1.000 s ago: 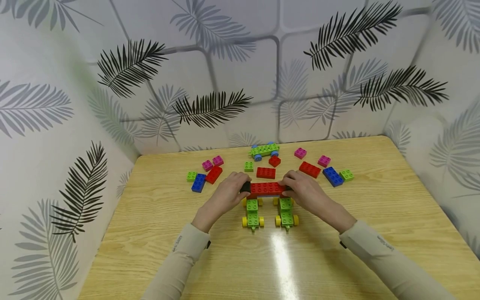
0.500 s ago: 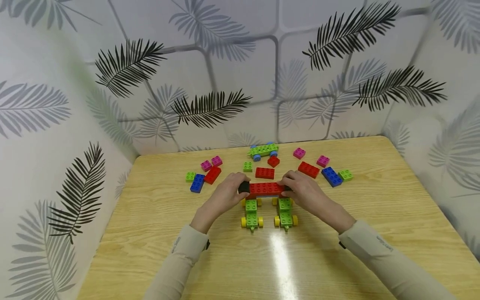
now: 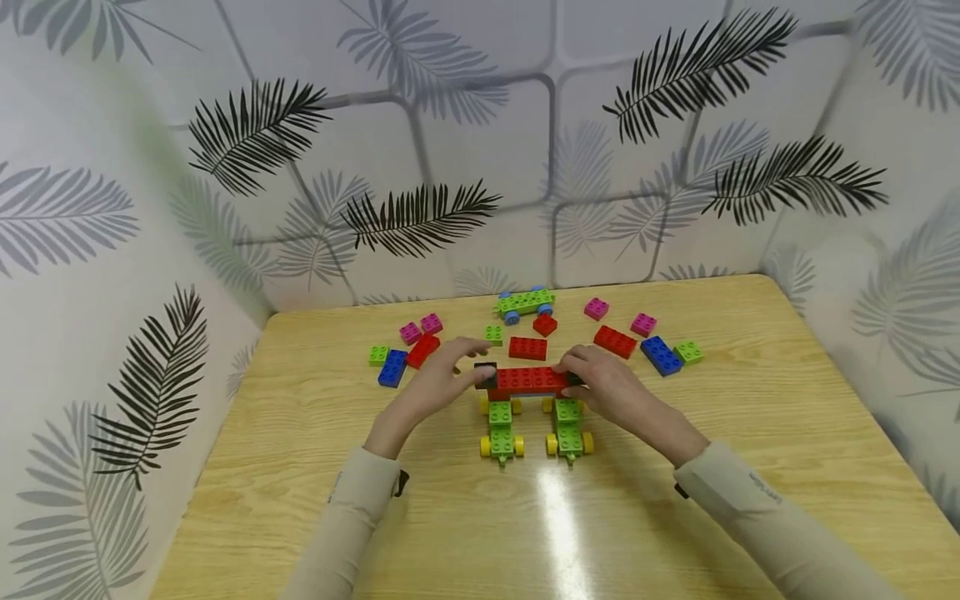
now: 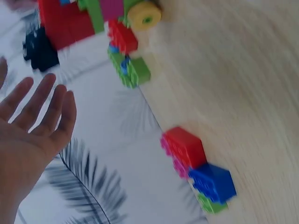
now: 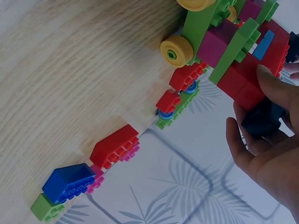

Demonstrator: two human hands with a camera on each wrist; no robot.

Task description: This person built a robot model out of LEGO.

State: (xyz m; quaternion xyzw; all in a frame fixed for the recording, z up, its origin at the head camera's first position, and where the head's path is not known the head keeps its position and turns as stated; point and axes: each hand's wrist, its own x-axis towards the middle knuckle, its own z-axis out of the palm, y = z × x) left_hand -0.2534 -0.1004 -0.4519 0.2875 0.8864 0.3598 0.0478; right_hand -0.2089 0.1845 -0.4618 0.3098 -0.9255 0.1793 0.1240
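A toy brick structure stands at the table's middle, with a row of red bricks [image 3: 528, 380] bridging two green wheeled bases [image 3: 501, 429] with yellow wheels. Black bricks [image 4: 41, 49] stick out at both ends of the red row. My left hand [image 3: 435, 375] is beside the left black brick; in the left wrist view its fingers are spread and apart from it. With my right hand [image 3: 611, 392] I grip the black brick [image 5: 264, 119] at the right end, the thumb lying against the red brick. Purple bricks [image 5: 217, 44] show between the green parts from the right wrist.
Behind the structure lie a red brick [image 3: 528, 348] and a green car base [image 3: 525, 303] with blue wheels. Loose blue bricks [image 3: 393, 367], red bricks [image 3: 615, 342], pink bricks [image 3: 596, 308] and green bricks [image 3: 687, 352] lie to both sides. A patterned wall stands behind the table.
My left hand has let go of the left black brick, its fingers opening and drawing slightly left. The right hand keeps its grip at the right end. The structure has stayed put.
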